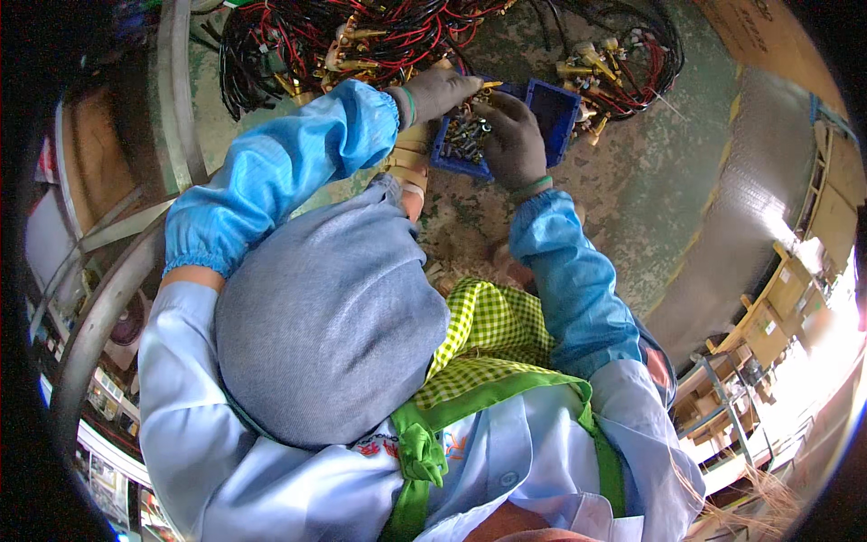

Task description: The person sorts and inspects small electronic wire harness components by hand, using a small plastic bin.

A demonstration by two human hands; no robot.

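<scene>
Our left fingers are pressed together on a thin yellow-tipped piece, pinched at the upper edge of the blue tray. The right fingers curl down into the tray's heap of small metal parts; we cannot tell whether they grip one or only rest on the pile. Both the left hand and the right hand wear dark grey gloves.

The tray sits at about twelve o'clock from our body, on the worn green floor. We judge the parts to be hard, light and a little slick (knit gloves blunt the feel), so each is best nipped across its middle between thumb and forefinger. The tray looks like stiff, light plastic, best lifted by its rim.

Counts: one tray with two compartments, the left filled, the right nearly bare; two gloves; two blue sleeve covers. The parts are too many and too small to count. Tangled red and black wire harnesses lie at eleven and one o'clock beyond the tray.
</scene>
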